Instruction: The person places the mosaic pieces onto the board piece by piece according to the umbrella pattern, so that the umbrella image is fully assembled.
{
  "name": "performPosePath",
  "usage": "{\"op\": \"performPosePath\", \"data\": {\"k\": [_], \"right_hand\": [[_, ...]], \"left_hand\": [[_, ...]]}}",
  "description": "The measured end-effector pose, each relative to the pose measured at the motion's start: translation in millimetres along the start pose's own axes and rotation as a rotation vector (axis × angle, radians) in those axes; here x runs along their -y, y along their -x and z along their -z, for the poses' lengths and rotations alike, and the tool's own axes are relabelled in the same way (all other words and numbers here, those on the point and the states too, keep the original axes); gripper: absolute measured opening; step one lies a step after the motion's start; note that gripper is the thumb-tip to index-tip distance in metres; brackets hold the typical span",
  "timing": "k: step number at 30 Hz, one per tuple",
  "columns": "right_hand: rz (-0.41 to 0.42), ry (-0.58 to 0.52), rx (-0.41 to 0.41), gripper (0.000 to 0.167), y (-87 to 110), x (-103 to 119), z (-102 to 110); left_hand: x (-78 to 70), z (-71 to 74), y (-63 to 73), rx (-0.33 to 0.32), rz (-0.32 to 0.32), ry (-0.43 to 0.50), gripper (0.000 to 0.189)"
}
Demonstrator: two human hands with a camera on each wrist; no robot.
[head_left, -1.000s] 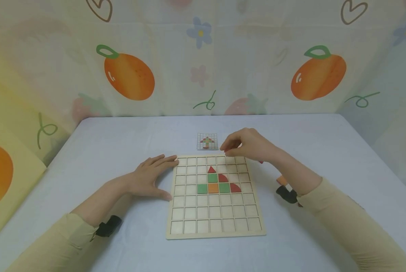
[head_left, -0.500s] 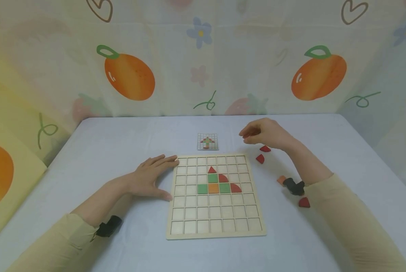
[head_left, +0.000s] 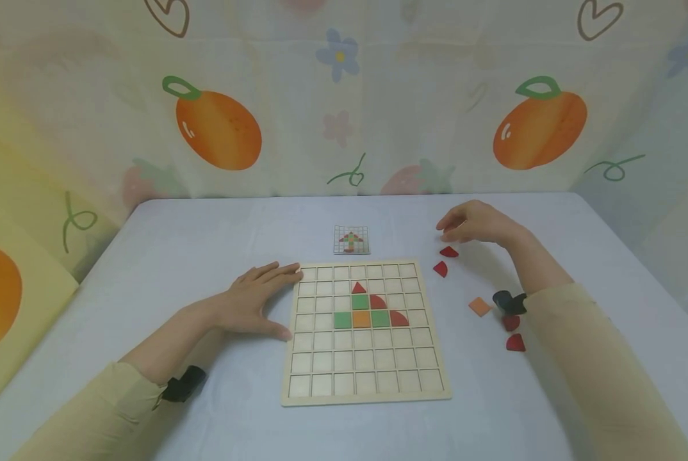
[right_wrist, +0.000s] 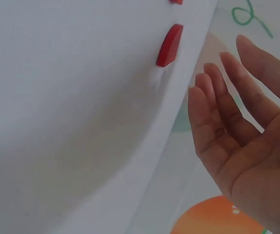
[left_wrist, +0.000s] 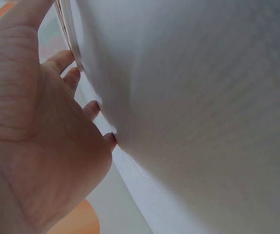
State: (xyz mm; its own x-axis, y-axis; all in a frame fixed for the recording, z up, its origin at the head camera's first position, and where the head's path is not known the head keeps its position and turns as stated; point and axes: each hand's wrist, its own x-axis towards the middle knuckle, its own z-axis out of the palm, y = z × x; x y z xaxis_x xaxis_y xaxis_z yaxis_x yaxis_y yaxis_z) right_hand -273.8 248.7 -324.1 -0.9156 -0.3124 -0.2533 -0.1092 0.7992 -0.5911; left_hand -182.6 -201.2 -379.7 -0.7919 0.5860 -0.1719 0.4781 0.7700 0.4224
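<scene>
A square wooden grid board (head_left: pixel 367 363) lies mid-table, with several green, orange and red tiles set in its upper middle cells. My left hand (head_left: pixel 246 301) rests flat with spread fingers, fingertips and thumb at the board's left edge; the left wrist view shows its palm and the board edge at its fingers. Above the table past the board's far right corner hovers my right hand (head_left: pixel 482 224), its fingers loosely bent. Nothing is between them in the right wrist view. Just below its fingertips lies a red quarter-circle tile (head_left: pixel 449 252), with another red tile (head_left: pixel 441 269) close by.
A small pattern card (head_left: pixel 352 240) with a coloured arrow-like figure lies beyond the board's far edge. Right of the board are a loose orange square tile (head_left: pixel 480 307) and two red tiles, one (head_left: pixel 515 343) nearer me. A printed curtain (head_left: pixel 298 128) hangs behind the table.
My right hand has moved right, from beside the pattern card to above the loose red tiles, and its sleeve now uncovers more tiles. The left hand and the board have stayed still.
</scene>
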Motion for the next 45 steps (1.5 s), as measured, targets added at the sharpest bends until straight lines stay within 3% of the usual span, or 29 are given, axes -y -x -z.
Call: {"op": "performPosePath", "data": {"k": [9,18,35,45], "right_hand": [[-0.095,0.050,0.049,0.036,-4.2,-11,-1],[-0.130,0.089,0.051,0.037,-8.7,-16,-5],[-0.083,0.166,0.012,0.020,-7.9,-16,-11],[-0.070,0.182,-0.023,0.021,-6.9,-14,-14]], "left_hand": [[-1.2,2.1,0.5,-0.001,0.007,-0.006,0.107],[-1.1,2.5,-0.5,-0.004,0.002,-0.004,0.106],[0.9,0.5,-1.0,-0.007,-0.013,-0.012,0.107],[1.1,-0.1,-0.3,-0.004,-0.009,-0.003,0.106]]}}
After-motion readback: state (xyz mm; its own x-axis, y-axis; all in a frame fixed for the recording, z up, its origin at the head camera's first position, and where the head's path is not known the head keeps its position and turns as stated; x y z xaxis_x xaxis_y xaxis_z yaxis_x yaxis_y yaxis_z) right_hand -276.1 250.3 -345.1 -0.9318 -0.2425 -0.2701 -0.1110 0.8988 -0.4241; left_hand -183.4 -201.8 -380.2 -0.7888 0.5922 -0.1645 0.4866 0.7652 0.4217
